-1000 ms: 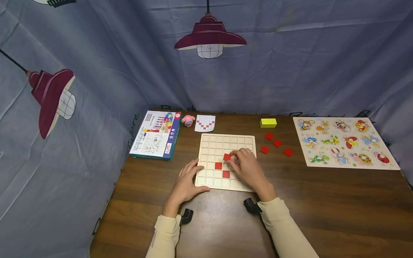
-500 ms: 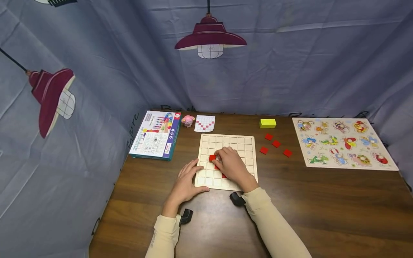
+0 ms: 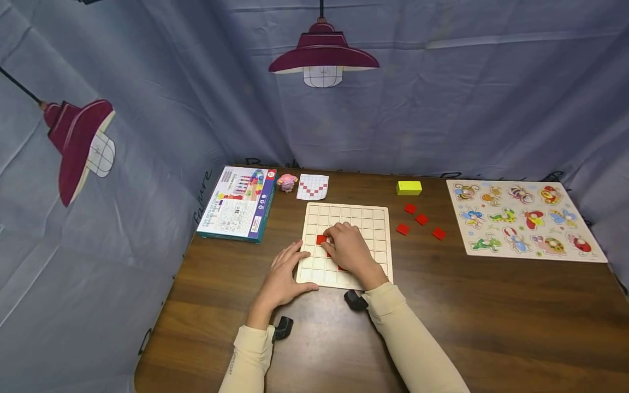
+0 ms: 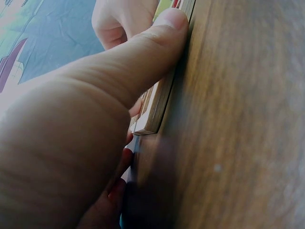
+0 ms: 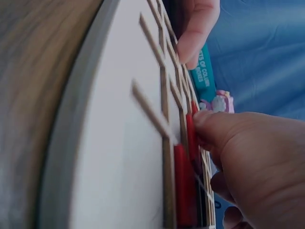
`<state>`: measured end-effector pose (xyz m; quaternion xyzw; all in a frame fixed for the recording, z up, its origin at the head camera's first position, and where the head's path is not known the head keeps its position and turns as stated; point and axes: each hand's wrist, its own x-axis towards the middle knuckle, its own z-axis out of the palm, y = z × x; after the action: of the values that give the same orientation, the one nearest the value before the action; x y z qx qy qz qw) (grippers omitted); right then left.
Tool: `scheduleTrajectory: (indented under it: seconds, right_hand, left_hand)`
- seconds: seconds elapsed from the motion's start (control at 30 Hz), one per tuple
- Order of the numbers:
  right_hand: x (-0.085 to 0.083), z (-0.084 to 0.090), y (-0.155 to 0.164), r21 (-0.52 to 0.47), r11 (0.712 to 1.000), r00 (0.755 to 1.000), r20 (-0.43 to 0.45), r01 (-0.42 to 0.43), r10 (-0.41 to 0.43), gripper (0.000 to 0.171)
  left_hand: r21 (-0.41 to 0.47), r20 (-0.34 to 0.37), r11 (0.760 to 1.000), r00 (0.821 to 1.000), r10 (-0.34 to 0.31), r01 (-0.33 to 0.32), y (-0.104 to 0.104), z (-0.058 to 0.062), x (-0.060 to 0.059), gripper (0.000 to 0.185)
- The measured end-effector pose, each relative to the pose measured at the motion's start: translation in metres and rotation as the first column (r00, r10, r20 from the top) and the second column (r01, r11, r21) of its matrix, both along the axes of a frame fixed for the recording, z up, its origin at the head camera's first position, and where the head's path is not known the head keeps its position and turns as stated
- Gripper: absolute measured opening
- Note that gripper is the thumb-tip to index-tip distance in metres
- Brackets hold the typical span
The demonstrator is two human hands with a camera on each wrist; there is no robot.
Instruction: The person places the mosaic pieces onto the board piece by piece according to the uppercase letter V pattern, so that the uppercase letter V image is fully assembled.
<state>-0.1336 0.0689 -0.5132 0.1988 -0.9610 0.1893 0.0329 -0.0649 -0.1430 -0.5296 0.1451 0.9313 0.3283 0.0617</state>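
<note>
My right hand (image 3: 350, 249) pinches a red tile (image 3: 321, 239) on the grid board (image 3: 346, 210), mid-surface. My left hand (image 3: 284, 273) lies flat, fingers straight, against its near left edge. Brown wooden surface (image 3: 491, 316); blue curtain (image 3: 442, 109) behind.

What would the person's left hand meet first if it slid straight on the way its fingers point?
Probably the right hand on the grid board: the left hand, at the board's left edge, points up-right. Depth is unclear.

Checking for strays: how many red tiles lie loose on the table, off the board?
4, all right of the board. None seem hidden.
</note>
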Motion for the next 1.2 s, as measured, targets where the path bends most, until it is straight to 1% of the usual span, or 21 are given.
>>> scheduleTrajectory:
  seconds: [0.1,0.27,0.33,0.4,0.5,0.57,0.63,0.7,0.8,0.87,0.93,1.03,1.1,1.2]
  right_hand:
    - [0.0,0.001,-0.004,-0.009,1.0,1.0,-0.008,0.005,-0.005,0.021]
    - [0.0,0.002,-0.005,-0.027,0.999,1.0,0.006,0.026,-0.025,0.02]
    - [0.0,0.002,-0.003,-0.04,0.999,0.999,0.029,0.031,-0.03,0.024]
    - [0.001,0.003,0.003,-0.077,0.996,0.998,0.049,0.038,-0.035,0.029]
    - [0.001,0.003,0.024,-0.167,0.983,0.995,0.073,0.075,-0.063,0.036]
    - [0.002,0.004,0.044,-0.238,0.965,0.992,0.075,0.115,-0.1,0.039]
    - [0.002,0.004,0.07,-0.29,0.943,0.987,0.057,0.162,-0.152,0.04]
    - [0.005,0.001,0.097,-0.32,0.921,0.975,0.034,0.22,-0.221,0.04]
    - [0.009,-0.006,0.134,-0.328,0.893,0.945,0.0,0.309,-0.327,0.038]
    - [0.013,-0.012,0.152,-0.329,0.877,0.931,0.017,0.35,-0.366,0.036]
    - [0.016,-0.021,0.162,-0.321,0.872,0.925,0.04,0.37,-0.378,0.036]
    - [0.017,-0.029,0.167,-0.325,0.87,0.926,0.07,0.372,-0.37,0.037]
    - [0.015,-0.031,0.167,-0.327,0.868,0.924,0.052,0.373,-0.378,0.037]
    - [0.012,-0.029,0.166,-0.333,0.865,0.919,0.014,0.375,-0.393,0.033]
  left_hand:
    - [-0.005,0.005,1.0,1.0,0.001,-0.001,0.0,0.0,0.0,0.08]
    - [-0.003,0.003,1.0,1.0,-0.004,0.004,0.0,0.002,0.001,0.081]
    - [0.005,0.002,1.0,1.0,-0.004,0.004,0.0,0.002,0.001,0.08]
    - [0.01,0.006,1.0,1.0,-0.003,0.003,0.0,0.003,0.001,0.08]
    - [0.013,0.013,1.0,1.0,-0.002,0.002,0.0,0.004,0.001,0.08]
    - [0.011,0.016,1.0,1.0,-0.001,0.001,0.0,0.005,0.002,0.08]
    - [0.01,0.019,1.0,1.0,0.004,-0.005,0.001,0.005,0.001,0.081]
    - [0.016,0.013,1.0,1.0,0.005,-0.005,0.001,0.005,0.001,0.081]
    - [0.024,0.008,1.0,1.0,-0.001,0.0,0.002,0.006,0.002,0.081]
    - [0.022,0.01,1.0,1.0,-0.003,0.003,0.001,0.005,0.004,0.08]
    - [0.021,0.027,1.0,1.0,0.007,-0.008,0.0,0.003,0.007,0.08]
    - [0.021,0.035,0.999,0.999,0.024,-0.025,-0.002,0.002,0.01,0.08]
    - [0.026,0.028,0.999,0.999,0.025,-0.026,-0.002,0.002,0.01,0.081]
    - [0.028,0.012,0.999,1.0,0.017,-0.017,0.0,0.003,0.006,0.081]
